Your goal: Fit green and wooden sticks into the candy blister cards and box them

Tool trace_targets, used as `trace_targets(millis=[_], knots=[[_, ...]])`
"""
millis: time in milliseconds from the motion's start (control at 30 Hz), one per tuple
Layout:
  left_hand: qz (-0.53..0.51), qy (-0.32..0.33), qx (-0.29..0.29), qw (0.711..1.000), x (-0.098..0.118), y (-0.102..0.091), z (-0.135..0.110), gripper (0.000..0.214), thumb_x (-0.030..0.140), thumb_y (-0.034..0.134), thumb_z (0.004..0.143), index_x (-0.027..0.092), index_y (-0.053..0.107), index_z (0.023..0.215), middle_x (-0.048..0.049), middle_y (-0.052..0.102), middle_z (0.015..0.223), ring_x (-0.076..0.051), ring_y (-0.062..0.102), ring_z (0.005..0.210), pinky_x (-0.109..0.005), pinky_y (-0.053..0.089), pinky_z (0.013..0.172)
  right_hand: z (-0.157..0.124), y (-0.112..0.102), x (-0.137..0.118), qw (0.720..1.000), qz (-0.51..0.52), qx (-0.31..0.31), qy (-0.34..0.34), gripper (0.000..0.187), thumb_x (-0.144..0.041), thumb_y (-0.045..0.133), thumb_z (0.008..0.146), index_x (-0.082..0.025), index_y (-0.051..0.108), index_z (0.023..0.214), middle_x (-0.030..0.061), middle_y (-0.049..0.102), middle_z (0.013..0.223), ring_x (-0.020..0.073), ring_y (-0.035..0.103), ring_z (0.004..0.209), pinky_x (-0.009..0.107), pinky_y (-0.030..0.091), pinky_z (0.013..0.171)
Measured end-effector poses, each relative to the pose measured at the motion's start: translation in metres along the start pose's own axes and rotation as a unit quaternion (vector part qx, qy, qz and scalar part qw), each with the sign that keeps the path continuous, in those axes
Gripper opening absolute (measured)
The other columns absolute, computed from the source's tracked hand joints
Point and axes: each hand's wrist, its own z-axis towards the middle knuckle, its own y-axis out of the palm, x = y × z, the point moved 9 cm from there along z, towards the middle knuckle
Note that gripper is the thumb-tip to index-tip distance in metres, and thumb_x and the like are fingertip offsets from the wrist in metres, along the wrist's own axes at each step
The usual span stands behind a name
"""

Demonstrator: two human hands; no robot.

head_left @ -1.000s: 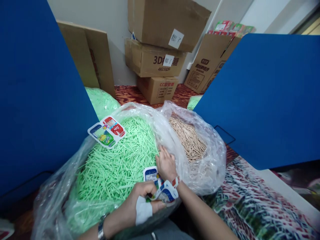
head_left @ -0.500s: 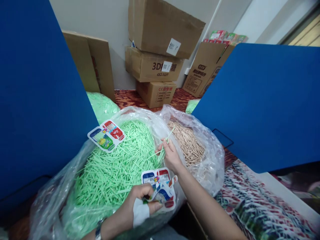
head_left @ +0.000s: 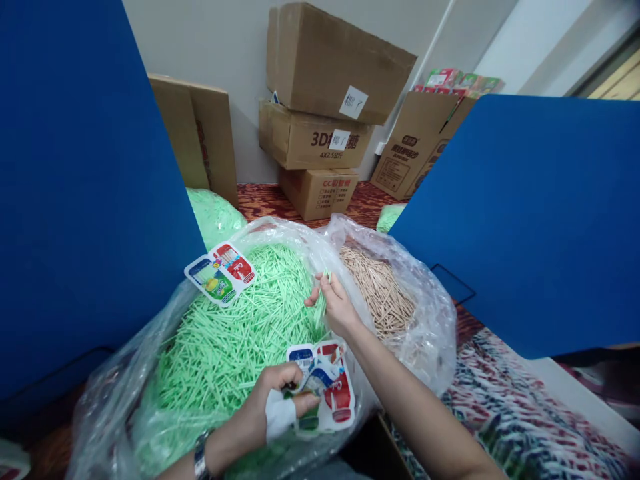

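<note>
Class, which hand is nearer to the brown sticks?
Right: the right hand is just left of the brown sticks, holding green sticks; the left hand is farther down and left, holding printed packaging.

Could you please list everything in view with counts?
Open bags: two, clear, centre
Green sticks: many, pale green, left bag
Brown sticks: many, tan, right bag
Printed cards: at least two, multicoloured, on green sticks and lower centre
Stacked boxes: three, brown, centre back
Back cartons: two, brown, left and right
Small packs: several, red and green, above right carton
Panels: two, blue, sides
Green heaps: two, behind bags
Patterned surface: one, multicoloured, lower right
Left hand: one, holding printed card
Right hand: one, holding green sticks
</note>
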Motion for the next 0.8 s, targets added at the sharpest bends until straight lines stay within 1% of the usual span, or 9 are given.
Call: trace_targets(millis=[67,133,167,233,333,433,567,700,800], knots=[[0.002,0.0,0.006,1.0,-0.001,-0.001,0.0,0.035,0.025,0.064,0.075,0.019,0.034,0.057,0.0053,0.034,0.06,-0.01,0.03,0.059,-0.023,0.027,0.055,0.0,0.008,0.004,0.998,0.046,-0.032,0.016,0.041,-0.054,0.049,0.085,-0.026,0.042,0.115,-0.0107,0.049,0.062,0.0081,0.05,0.047,0.026,0.048,0.058],[0.0,-0.004,0.007,1.0,-0.003,-0.002,0.0,0.035,0.025,0.064,0.076,0.018,0.035,0.058,0.0051,0.034,0.061,-0.011,0.03,0.06,-0.023,0.028,0.055,-0.002,0.018,0.008,0.994,0.041,-0.09,0.041,0.049,-0.05,0.054,0.083,-0.027,0.038,0.123,-0.0122,0.046,0.06,0.0068,0.044,0.044,0.023,0.045,0.052],[-0.001,-0.006,0.007,1.0,-0.004,-0.002,0.0,0.034,0.026,0.064,0.076,0.018,0.036,0.058,0.0049,0.035,0.061,-0.011,0.031,0.06,-0.023,0.028,0.056,-0.003,0.022,0.01,0.992,0.027,-0.116,0.052,0.05,-0.049,0.056,0.082,-0.026,0.039,0.124,-0.012,0.047,0.06,0.0066,0.044,0.043,0.022,0.044,0.049],[-0.001,-0.006,0.01,1.0,-0.006,-0.002,0.0,0.034,0.027,0.065,0.075,0.018,0.036,0.058,0.0047,0.036,0.062,-0.011,0.032,0.06,-0.023,0.028,0.056,-0.005,0.025,0.011,0.987,0.007,-0.144,0.067,0.045,-0.049,0.059,0.079,-0.021,0.049,0.112,-0.009,0.054,0.062,0.0066,0.048,0.046,0.021,0.044,0.049],[-0.004,-0.01,0.012,1.0,-0.009,-0.004,0.0,0.036,0.03,0.065,0.077,0.018,0.036,0.059,0.0048,0.036,0.061,-0.011,0.033,0.059,-0.023,0.028,0.055,-0.004,0.02,0.007,0.986,0.05,-0.13,0.092,0.039,-0.052,0.063,0.076,-0.017,0.053,0.089,-0.0019,0.064,0.069,0.01,0.06,0.055,0.025,0.048,0.056],[-0.011,-0.01,0.013,1.0,-0.011,-0.006,0.002,0.035,0.032,0.064,0.078,0.018,0.038,0.061,0.0043,0.039,0.063,-0.011,0.035,0.06,-0.023,0.03,0.056,-0.002,0.01,-0.001,0.986,0.108,-0.07,0.102,0.043,-0.058,0.062,0.075,-0.02,0.048,0.091,-0.0012,0.066,0.067,0.0137,0.064,0.055,0.028,0.05,0.056],[-0.002,-0.004,0.023,1.0,-0.014,-0.008,0.004,0.035,0.033,0.065,0.078,0.018,0.039,0.061,0.004,0.04,0.064,-0.011,0.036,0.061,-0.023,0.03,0.057,-0.001,0.001,-0.022,0.995,0.095,-0.023,0.033,0.042,-0.058,0.056,0.08,-0.022,0.047,0.1,-0.0008,0.067,0.07,0.0144,0.065,0.055,0.028,0.05,0.056],[0.004,0.006,0.029,1.0,-0.015,-0.007,0.004,0.035,0.033,0.066,0.077,0.018,0.039,0.061,0.0042,0.039,0.063,-0.011,0.036,0.06,-0.023,0.03,0.056,-0.002,0.003,-0.033,0.998,0.039,-0.037,-0.036,0.035,-0.053,0.051,0.086,-0.022,0.047,0.1,0.0006,0.068,0.077,0.0138,0.066,0.063,0.027,0.051,0.062],[0.005,0.01,0.039,0.999,-0.013,-0.01,0.004,0.035,0.033,0.066,0.077,0.018,0.039,0.059,0.0046,0.039,0.061,-0.011,0.035,0.059,-0.022,0.029,0.055,-0.006,0.008,-0.04,0.997,0.024,-0.049,-0.052,0.031,-0.051,0.052,0.087,-0.022,0.047,0.097,-0.001,0.065,0.077,0.0126,0.065,0.063,0.027,0.051,0.063]])
